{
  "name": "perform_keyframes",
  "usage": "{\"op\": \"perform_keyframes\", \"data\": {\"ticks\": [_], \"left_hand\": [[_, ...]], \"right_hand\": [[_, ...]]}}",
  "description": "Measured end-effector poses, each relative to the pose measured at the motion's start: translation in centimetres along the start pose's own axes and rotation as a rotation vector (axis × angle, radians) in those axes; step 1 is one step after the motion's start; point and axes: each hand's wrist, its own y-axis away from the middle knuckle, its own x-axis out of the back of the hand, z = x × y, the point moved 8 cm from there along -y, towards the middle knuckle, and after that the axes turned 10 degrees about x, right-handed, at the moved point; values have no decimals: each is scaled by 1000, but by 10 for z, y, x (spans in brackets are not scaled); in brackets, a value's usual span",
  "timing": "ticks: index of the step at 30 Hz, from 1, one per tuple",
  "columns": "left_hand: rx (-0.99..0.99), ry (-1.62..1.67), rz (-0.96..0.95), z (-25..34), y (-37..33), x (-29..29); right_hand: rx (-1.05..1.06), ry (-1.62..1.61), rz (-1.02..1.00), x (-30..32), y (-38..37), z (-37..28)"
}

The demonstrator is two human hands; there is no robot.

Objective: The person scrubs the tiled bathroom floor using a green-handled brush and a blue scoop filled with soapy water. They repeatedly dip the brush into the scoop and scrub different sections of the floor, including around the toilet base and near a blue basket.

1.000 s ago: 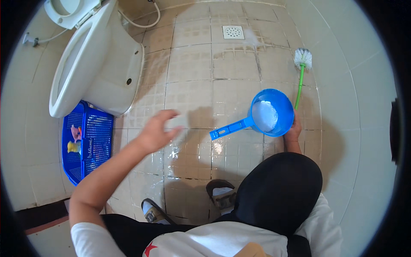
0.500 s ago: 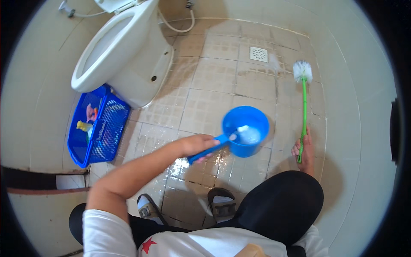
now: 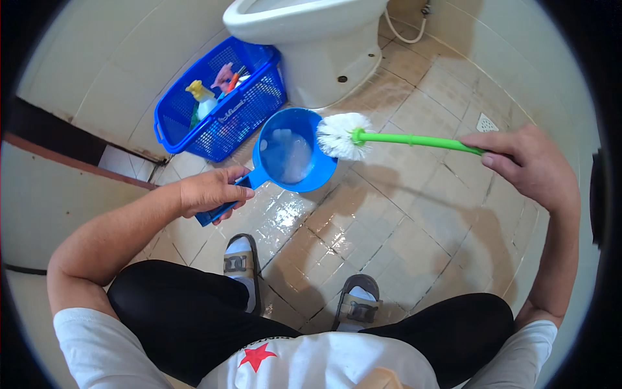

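My left hand (image 3: 217,192) is closed around the handle of a blue water dipper (image 3: 264,148), which holds some cloudy, foamy liquid. In my right hand (image 3: 528,162) is the green handle of a toilet brush (image 3: 414,139), held nearly level. Its round white bristle head is at the dipper's right rim, overlapping it in the view; whether they touch I cannot tell. Both things are held above the tiled floor in front of my feet.
Beyond the dipper stands a white toilet (image 3: 317,71). To its left a blue plastic basket (image 3: 223,126) holds spray bottles. The tiled floor (image 3: 389,214) is wet, with a white drain cover (image 3: 486,123) at the right. My sandalled feet (image 3: 359,301) are below.
The brush has swung from upright at the right to level, its head now beside the dipper. My left hand and the dipper have shifted left. The view has turned toward the basket.
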Motion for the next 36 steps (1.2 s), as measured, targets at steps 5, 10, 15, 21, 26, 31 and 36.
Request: {"op": "perform_keyframes", "data": {"ticks": [5,10,15,21,26,31,36], "left_hand": [[106,128,43,-41,-17,-17],[223,101,82,-47,-23,-28],[116,33,91,-18,-35,-27],[-130,-233,189,29,-69,-47],[-60,101,-7,31,-96,-52],[-19,233,-33,2,-125,-25],[0,-13,145,-39,-122,36]], "right_hand": [[266,224,182,-33,-41,-49],[285,252,127,-71,-47,-64],[282,366,102,-79,-43,-53],[162,93,43,-160,-36,-10],[-300,-1048,-202,-221,8,60],[-654,-893,102,-176,56,137],[-156,-166,-60,-186,0,106]]}}
